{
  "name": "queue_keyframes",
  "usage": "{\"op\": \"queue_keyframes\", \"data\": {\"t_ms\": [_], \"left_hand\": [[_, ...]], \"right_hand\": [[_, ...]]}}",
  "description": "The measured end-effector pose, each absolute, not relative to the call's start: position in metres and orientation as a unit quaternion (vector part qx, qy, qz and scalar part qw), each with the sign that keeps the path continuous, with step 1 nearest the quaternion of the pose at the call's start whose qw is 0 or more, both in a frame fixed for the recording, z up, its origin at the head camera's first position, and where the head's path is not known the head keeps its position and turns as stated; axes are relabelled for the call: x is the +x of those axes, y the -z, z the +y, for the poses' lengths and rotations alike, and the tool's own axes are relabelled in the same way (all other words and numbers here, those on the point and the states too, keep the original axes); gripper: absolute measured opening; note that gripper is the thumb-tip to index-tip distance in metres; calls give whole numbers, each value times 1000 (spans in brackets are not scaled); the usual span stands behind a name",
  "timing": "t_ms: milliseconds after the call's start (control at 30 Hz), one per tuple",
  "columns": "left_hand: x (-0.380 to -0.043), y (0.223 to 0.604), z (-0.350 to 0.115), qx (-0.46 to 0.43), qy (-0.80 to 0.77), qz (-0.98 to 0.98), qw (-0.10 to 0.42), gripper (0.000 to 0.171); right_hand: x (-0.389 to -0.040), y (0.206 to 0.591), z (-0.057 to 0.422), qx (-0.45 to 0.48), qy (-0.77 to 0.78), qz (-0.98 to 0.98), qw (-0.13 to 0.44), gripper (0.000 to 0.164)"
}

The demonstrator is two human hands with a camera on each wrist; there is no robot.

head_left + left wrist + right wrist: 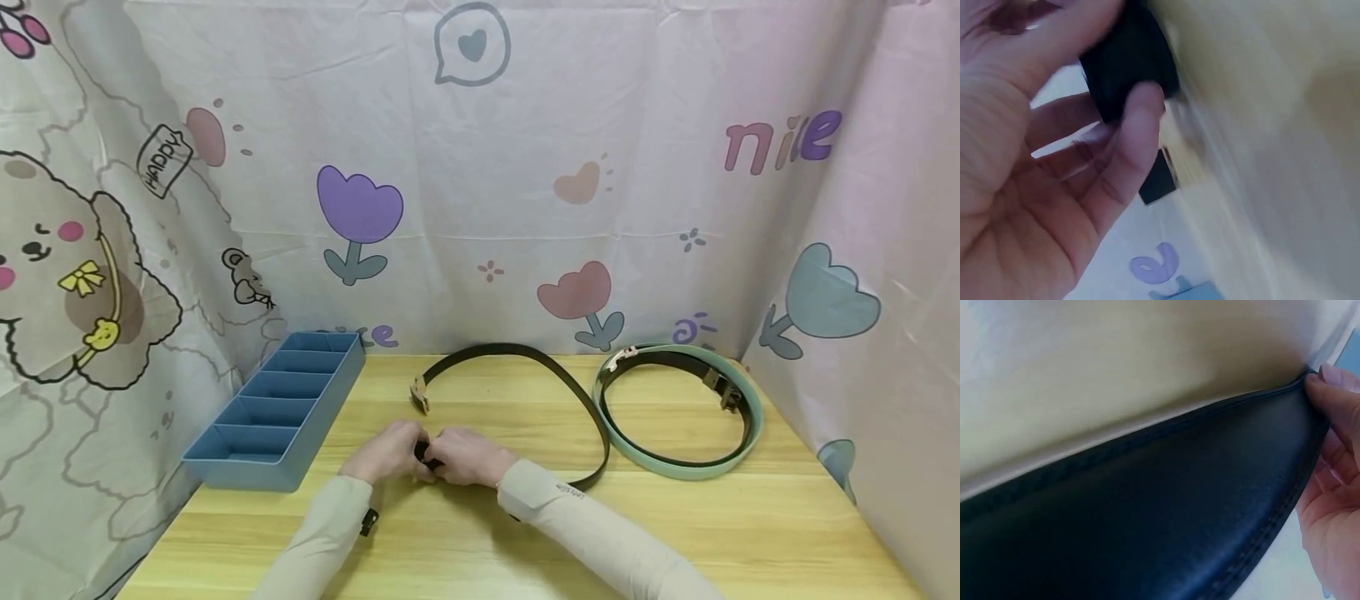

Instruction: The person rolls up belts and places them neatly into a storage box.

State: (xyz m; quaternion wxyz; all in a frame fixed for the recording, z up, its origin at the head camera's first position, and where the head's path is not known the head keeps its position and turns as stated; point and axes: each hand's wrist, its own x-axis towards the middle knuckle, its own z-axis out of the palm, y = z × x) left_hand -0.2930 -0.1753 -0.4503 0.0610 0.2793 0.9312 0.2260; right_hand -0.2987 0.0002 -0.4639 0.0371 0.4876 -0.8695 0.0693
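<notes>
Head view: both hands meet low over the wooden table [450, 550], the left hand [390, 454] and right hand [467, 457] just beside each other, with a dark end of the black belt [495, 349] between them. Thumb and fingers of the left hand are clamped round a curved piece of that end, as its wrist view shows; the right hand pinches the strap near its tip, thumb on the face. Stitching runs along the strap's edges in the right wrist view.

From the grip, the belt passes under the right forearm, comes out to the right of it and arcs round behind the hands, lying on the table. Its metal buckle [419, 395] lies just beyond the grip, near the left hand's knuckles. Well to the right of the grip, a pale green belt [688, 472] lies coiled, with a dark belt [690, 460] coiled inside it. Left of the grip and farther back stands a blue tray [247, 479] with a row of compartments. Beyond everything hangs a printed curtain [465, 167].
</notes>
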Motion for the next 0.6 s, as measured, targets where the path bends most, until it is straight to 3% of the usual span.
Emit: {"op": "queue_keyframes", "data": {"t_ms": [233, 400, 600], "left_hand": [[-294, 454, -180, 300, -236, 922, 72, 23], [-293, 453, -178, 289, -237, 924, 83, 26], [-292, 450, -173, 279, -231, 930, 65, 22]], "right_hand": [[-297, 465, 5, 499, -46, -865, 40, 14], [-295, 465, 5, 507, -60, -858, 51, 4], [-295, 465, 8, 511, -67, -856, 54, 4]]}}
